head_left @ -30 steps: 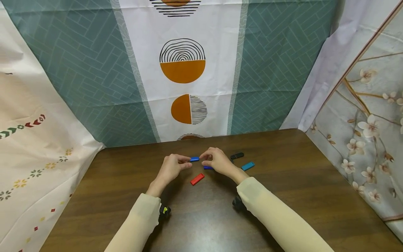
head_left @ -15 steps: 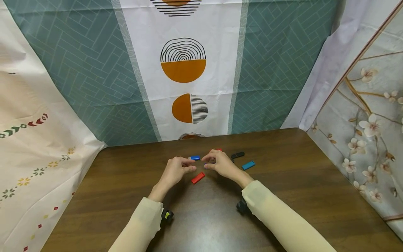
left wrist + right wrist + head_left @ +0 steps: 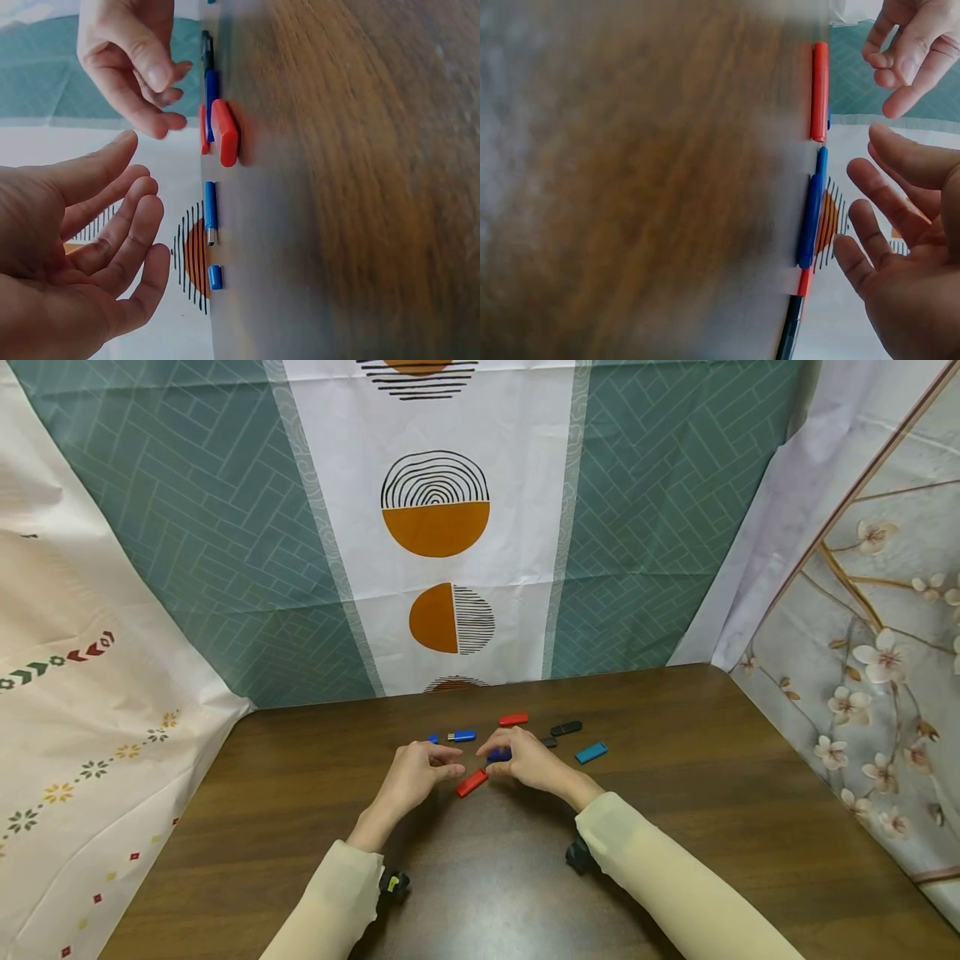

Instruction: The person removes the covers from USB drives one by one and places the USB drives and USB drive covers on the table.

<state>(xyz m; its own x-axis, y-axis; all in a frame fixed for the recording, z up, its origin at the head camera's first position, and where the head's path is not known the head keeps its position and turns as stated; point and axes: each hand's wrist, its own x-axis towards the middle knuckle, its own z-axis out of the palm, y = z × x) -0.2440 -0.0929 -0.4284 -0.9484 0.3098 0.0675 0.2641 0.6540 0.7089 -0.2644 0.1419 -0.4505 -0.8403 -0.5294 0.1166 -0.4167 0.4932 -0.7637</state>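
My left hand [image 3: 414, 774] hovers above the table with relaxed fingers, holding nothing. Facing it, my right hand [image 3: 527, 760] is also raised and has nothing between its fingers. A red USB flash drive [image 3: 472, 783] lies just in front of the gap between the hands. Behind that gap is a blue USB flash drive [image 3: 462, 737] with its metal plug bare, and a small blue cap [image 3: 216, 277] lies apart from it. A dark blue flash drive [image 3: 808, 221] lies beneath my right hand, partly covered by its fingers in the head view.
Beyond my right hand lie another red flash drive [image 3: 513, 720], a black one [image 3: 566, 728], a teal one [image 3: 591, 753] and a small dark piece [image 3: 549, 742], partly hidden. Patterned cloth [image 3: 442, 610] hangs along the back edge of the wooden table [image 3: 300, 793].
Both hands have come slightly nearer the viewer, uncovering the blue cap and the far red flash drive in the head view. The flash drives appear to stay in place.
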